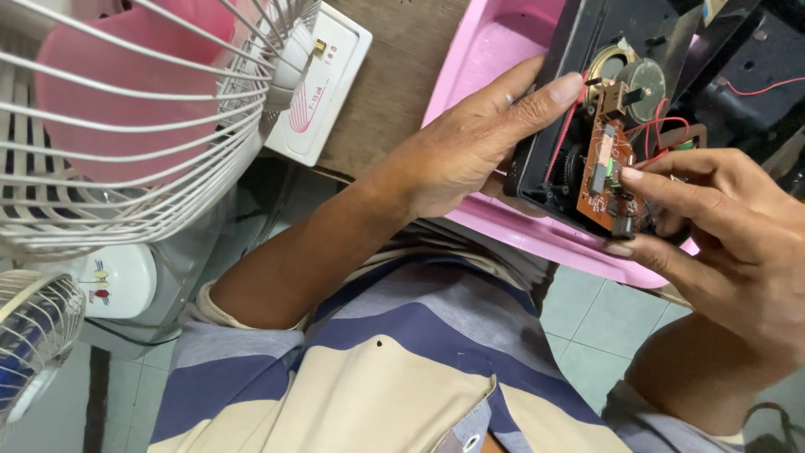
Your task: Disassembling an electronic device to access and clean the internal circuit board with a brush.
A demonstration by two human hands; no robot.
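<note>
My left hand (474, 143) grips the left edge of an opened black plastic device casing (579, 50), thumb laid across its rim. Inside the casing sit a brown circuit board (605, 176), red wires (662, 126), a small round speaker and a metal motor disc (644, 80). My right hand (725, 226) pinches the lower right end of the circuit board with thumb and forefinger. The casing rests over a pink plastic tray (495, 50).
A pink-bladed fan with a white wire guard (126, 126) stands at the left, with a second small fan (33, 335) below it. A white box (323, 84) lies on a wooden surface. Another black casing part (746, 75) lies at the upper right. Tiled floor below.
</note>
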